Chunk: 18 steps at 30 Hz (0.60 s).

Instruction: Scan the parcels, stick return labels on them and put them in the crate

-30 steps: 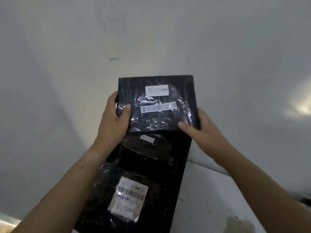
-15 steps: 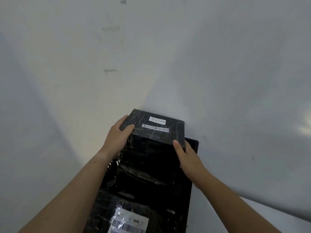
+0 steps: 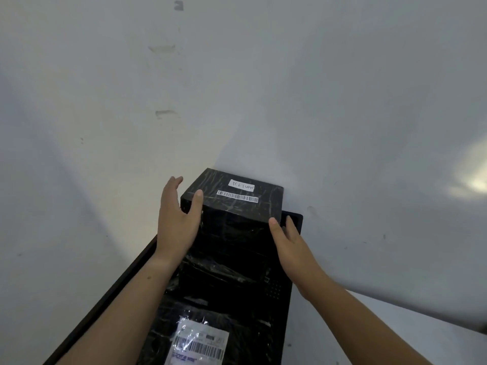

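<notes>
The black parcel sits at the crate's far end against the wall, stacked on other parcels. Its long side runs across the crate and its return label faces up. Left hand and right hand are both open, thumbs touching its near corners.

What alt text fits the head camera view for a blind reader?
A left hand and right hand flank a black parcel bearing a handwritten RETURN label and a barcode, at the far end of a black crate by a pale wall. Another labelled parcel lies nearer.
</notes>
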Tool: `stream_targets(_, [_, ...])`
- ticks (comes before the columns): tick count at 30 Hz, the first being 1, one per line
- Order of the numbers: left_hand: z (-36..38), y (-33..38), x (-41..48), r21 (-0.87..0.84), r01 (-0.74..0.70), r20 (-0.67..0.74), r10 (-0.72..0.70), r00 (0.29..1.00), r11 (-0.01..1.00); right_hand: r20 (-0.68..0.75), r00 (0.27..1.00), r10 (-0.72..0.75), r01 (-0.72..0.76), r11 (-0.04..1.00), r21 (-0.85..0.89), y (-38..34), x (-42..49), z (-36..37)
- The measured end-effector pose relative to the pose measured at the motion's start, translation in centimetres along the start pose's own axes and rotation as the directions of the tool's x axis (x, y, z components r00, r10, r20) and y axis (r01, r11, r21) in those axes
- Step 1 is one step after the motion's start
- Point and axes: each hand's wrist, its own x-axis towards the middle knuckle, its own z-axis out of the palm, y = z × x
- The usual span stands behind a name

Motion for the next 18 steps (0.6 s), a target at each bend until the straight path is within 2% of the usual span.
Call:
stream_targets(3, [0.4, 1.2, -3.8, 0.03, -0.14, 0.042, 0.138, 0.989, 0.99, 0.082, 0.996, -0.03, 0.027, 0.999, 0.037, 1.0, -2.1, -2.0])
stream_targets(6, [2.1, 2.1, -9.1, 0.057, -0.272, 0.197, 0.256, 0.946, 0.961, 0.148, 0.989, -0.026, 0.029, 1.0, -0.013, 2.6, -5.3, -4.8])
stream_targets(8, [4.1, 2.8, -13.3, 0.008, -0.318, 0.303, 0.3, 0.904, 0.948, 0.159, 0.987, 0.005, 0.006, 0.998, -0.066, 4.5, -7.8, -7.2])
stream_targets(11, [7.7, 4.0, -19.7, -0.042, -0.313, 0.469, 0.295, 0.832, 0.949, 0.124, 0.99, 0.069, -0.053, 0.99, -0.13, 8.2, -11.6, -11.2])
stream_targets(15, [13.7, 4.5, -28.2, -0.101, -0.249, 0.674, 0.25, 0.695, 0.963, 0.017, 0.983, 0.184, -0.181, 0.978, -0.099, 15.1, -16.9, -17.5])
stream_targets(18, [18.4, 3.4, -32.6, -0.071, -0.214, 0.799, 0.184, 0.572, 0.974, -0.062, 0.958, 0.279, -0.283, 0.956, -0.077, 19.3, -20.1, -22.3])
